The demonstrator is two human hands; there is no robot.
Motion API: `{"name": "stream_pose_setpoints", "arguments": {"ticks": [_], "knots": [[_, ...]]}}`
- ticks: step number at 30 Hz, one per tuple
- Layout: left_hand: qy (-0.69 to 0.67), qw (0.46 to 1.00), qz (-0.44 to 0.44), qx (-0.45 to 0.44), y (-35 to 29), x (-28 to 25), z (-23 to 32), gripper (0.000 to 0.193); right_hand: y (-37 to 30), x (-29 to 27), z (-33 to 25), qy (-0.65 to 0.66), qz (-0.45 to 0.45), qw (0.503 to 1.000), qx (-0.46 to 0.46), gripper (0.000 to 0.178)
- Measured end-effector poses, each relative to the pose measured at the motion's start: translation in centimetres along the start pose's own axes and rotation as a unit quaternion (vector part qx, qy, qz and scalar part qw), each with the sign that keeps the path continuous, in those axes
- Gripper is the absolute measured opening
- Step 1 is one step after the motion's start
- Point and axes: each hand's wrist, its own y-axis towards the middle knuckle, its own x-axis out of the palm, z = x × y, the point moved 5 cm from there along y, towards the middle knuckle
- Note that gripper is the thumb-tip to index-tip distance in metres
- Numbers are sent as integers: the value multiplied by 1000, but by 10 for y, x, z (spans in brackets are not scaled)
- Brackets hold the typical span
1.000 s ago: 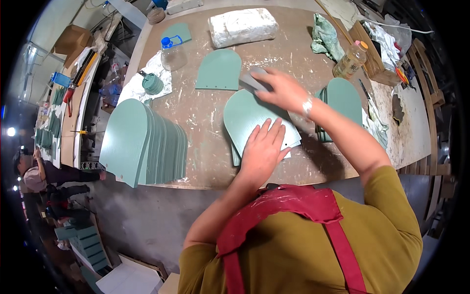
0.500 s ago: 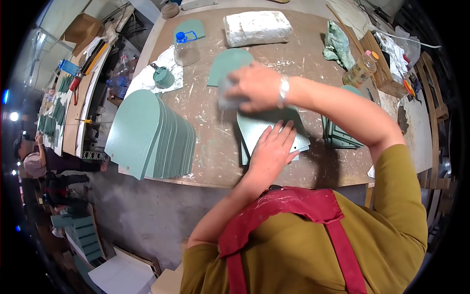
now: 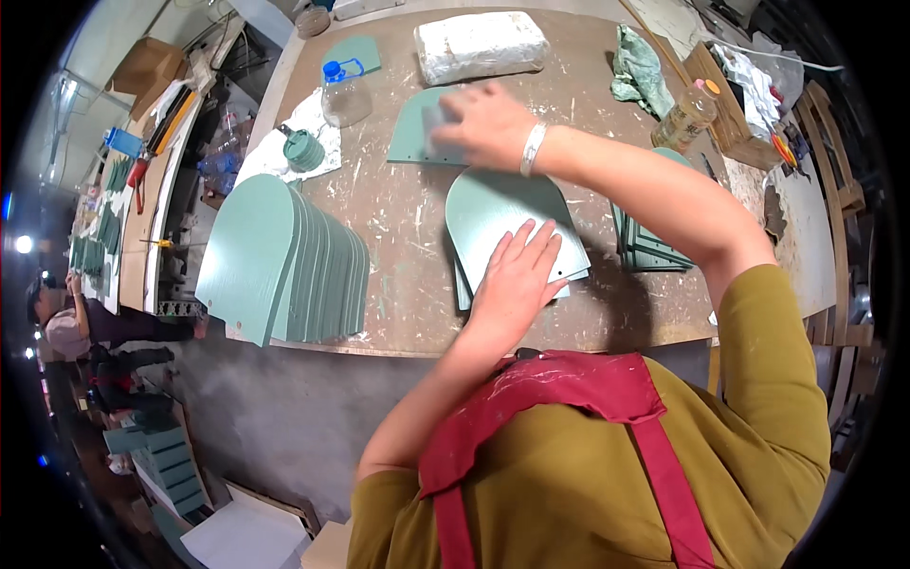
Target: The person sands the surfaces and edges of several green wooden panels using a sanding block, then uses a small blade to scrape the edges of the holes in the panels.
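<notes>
My left hand lies flat with fingers stretched on the top one of a small stack of green arched panels. The panels have small holes near the straight edge and sit slightly fanned. My right hand, smeared by motion, is beyond the stack, over a single green arched panel. Its fingers grip a blurred grey pad, whose exact kind I cannot make out. To the left stands a long row of similar panels, leaning face to face.
Behind are a white wrapped block, a clear blue-capped bottle and another green panel. A green round container rests on white cloth. At right are more panels, a yellowish bottle and a crumpled cloth.
My right hand has moved with the grey pad from the near stack's far edge onto the single panel behind. My left hand stays on the stack. The view has shifted slightly.
</notes>
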Motion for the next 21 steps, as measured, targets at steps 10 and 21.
{"name": "stream_pose_setpoints", "arguments": {"ticks": [10,21], "knots": [[-18,964,77,-256,0,-67,-98,32,-94,29,-12,444,250,832,220,57],[-312,864,-71,-390,15,-69,-138,23,-95,32,-21,368,224,875,220,56]]}}
